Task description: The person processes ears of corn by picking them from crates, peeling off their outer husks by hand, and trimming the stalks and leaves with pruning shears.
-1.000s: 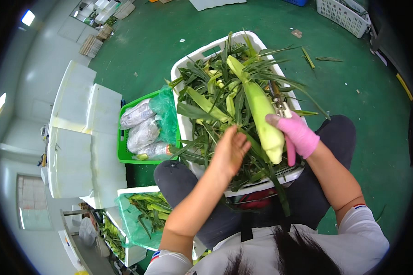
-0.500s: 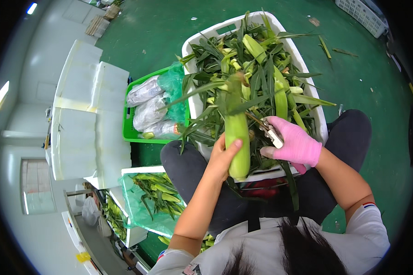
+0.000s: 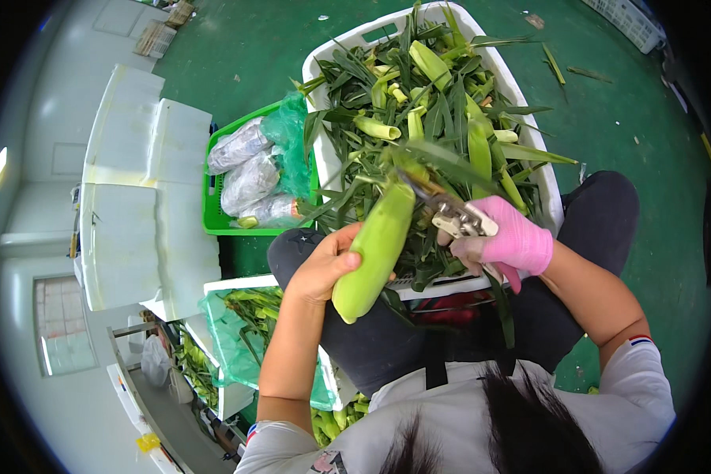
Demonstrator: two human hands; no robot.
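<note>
My left hand is closed round an ear of corn in its green husk, tilted with its tip toward me and its stem end up to the right. In a pink glove, my right hand grips metal pruning shears. The shears' blades are at the stem end of the ear, where leaves blur with motion; whether they are closed on the stem I cannot tell. Beneath both hands, a white plastic basket is heaped with cut leaves, husks and stem pieces.
Left of the basket, a green crate holds plastic-wrapped bundles and green film. White foam boxes are stacked farther left. Beside my left arm, a foam box lined with green film contains corn. Another white basket stands at the far right.
The ear has swung from nearly upright to a slant, its tip moving left and down with my left hand. The shears have come up against its stem end.
</note>
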